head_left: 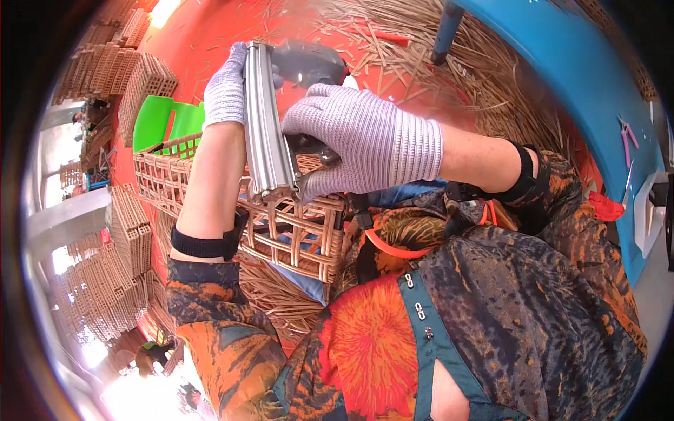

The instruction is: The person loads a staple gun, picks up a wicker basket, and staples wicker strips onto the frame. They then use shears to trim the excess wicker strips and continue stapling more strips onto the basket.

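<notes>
1. Head view, the tool: a silver staple gun (270, 119) stands nearly upright in the middle of the picture. Its long magazine runs from the far end at the top down to its nose, which sits at the top rim of a woven rattan basket (281, 224). The grey body of the tool juts right from the top of the magazine.

2. Head view, the hands: both wear grey knit gloves. The right hand (365, 140) is closed around the tool's grip from the right, fingers curled tight, and lies closest to the nose. The left hand (226, 88) is wrapped over the far end of the magazine from the left, fingers bent round it. The left forearm runs down across the basket's near left side.

3. Head view, the basket: it lies just below the hands, resting against the person's lap, its open lattice side facing near. Its long axis runs left to right.

4. Head view, surroundings: a green plastic piece (168, 123) lies beyond the basket on the left. Stacks of finished baskets (126, 77) stand far left. Loose cane strips (421, 49) cover the red floor beyond the hands. A blue table (583, 77) curves along the right.

5. Nothing stands between the tool's nose and the basket rim.
</notes>
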The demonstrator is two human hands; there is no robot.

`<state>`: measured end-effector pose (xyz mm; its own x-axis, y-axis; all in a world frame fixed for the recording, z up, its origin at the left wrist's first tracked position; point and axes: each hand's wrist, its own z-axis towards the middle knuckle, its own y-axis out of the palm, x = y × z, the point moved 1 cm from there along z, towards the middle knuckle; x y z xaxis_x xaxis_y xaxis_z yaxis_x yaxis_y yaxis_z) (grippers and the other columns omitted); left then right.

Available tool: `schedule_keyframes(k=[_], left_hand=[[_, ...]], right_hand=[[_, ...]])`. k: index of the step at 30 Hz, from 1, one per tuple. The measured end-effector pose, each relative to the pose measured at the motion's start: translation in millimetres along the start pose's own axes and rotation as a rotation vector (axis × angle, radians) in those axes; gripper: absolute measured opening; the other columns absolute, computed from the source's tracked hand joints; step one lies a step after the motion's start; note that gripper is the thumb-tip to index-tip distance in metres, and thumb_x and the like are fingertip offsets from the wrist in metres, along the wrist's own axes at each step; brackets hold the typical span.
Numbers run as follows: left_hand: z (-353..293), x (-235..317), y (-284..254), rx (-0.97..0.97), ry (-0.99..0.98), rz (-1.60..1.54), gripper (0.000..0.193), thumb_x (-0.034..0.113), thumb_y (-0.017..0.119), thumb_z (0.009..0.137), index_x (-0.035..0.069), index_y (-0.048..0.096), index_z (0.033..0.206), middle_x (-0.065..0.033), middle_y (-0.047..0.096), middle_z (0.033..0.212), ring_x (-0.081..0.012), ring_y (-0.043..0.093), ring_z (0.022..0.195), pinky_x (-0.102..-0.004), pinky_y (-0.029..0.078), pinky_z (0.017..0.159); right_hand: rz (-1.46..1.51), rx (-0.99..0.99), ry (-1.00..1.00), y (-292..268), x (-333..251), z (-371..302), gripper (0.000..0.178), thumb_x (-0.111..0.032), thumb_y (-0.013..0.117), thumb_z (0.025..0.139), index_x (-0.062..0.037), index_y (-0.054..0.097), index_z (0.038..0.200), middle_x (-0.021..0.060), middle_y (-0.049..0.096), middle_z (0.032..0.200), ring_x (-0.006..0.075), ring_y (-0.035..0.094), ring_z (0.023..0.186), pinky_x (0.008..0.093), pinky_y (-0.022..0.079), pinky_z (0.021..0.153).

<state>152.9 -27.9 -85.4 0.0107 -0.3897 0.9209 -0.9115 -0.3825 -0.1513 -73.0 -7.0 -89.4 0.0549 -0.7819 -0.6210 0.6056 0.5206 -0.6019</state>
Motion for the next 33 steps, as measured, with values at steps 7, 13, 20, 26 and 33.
schedule_keyframes(k=[7, 13, 20, 26, 33], left_hand=[[-7, 10, -3, 0.102, 0.046, -0.195, 0.049, 0.045, 0.054, 0.099, -0.002, 0.063, 0.109, -0.0170, 0.070, 0.082, -0.0261, 0.068, 0.067, -0.0373, 0.058, 0.061], [-11, 29, 1, 0.142, 0.197, -0.518, 0.043, 0.031, 0.060, 0.098, -0.006, 0.054, 0.119, -0.0262, 0.065, 0.101, -0.0369, 0.069, 0.082, -0.0479, 0.061, 0.078], [-52, 51, 38, -0.069, 0.418, -0.405, 0.042, 0.033, 0.055, 0.101, -0.005, 0.055, 0.119, -0.0219, 0.067, 0.100, -0.0336, 0.071, 0.086, -0.0432, 0.061, 0.076], [-84, 78, 12, -0.531, 0.497, -0.180, 0.060, 0.036, 0.063, 0.096, 0.000, 0.045, 0.141, -0.0118, 0.065, 0.102, -0.0175, 0.067, 0.079, -0.0258, 0.054, 0.065], [-133, 45, -130, 0.045, 0.670, -0.155, 0.062, 0.031, 0.064, 0.095, -0.001, 0.042, 0.143, -0.0132, 0.064, 0.105, -0.0205, 0.068, 0.087, -0.0270, 0.055, 0.072]], right_hand=[[-0.036, -0.015, 0.098, -3, 6, -6, 0.069, -0.047, 0.085, 0.066, -0.0078, 0.061, 0.117, 0.0156, 0.064, 0.106, 0.0342, 0.061, 0.106, 0.0427, 0.051, 0.092], [0.733, 0.261, 0.300, -17, 79, -38, 0.057, -0.039, 0.072, 0.087, 0.0000, 0.056, 0.124, 0.0116, 0.066, 0.112, 0.0189, 0.065, 0.095, 0.0318, 0.052, 0.088], [1.915, 0.083, 0.611, 13, 86, -33, 0.061, -0.052, 0.057, 0.095, 0.0025, 0.054, 0.124, 0.0206, 0.067, 0.111, 0.0284, 0.069, 0.100, 0.0391, 0.057, 0.087], [1.901, 0.225, 0.602, -22, 69, -25, 0.045, -0.042, 0.059, 0.097, -0.0024, 0.054, 0.119, -0.0017, 0.047, 0.081, 0.0160, 0.051, 0.074, 0.0383, 0.048, 0.075], [1.271, 0.360, 0.551, -100, 91, -64, 0.046, -0.029, 0.062, 0.093, 0.0007, 0.049, 0.125, 0.0005, 0.042, 0.085, 0.0155, 0.047, 0.073, 0.0391, 0.044, 0.086]])
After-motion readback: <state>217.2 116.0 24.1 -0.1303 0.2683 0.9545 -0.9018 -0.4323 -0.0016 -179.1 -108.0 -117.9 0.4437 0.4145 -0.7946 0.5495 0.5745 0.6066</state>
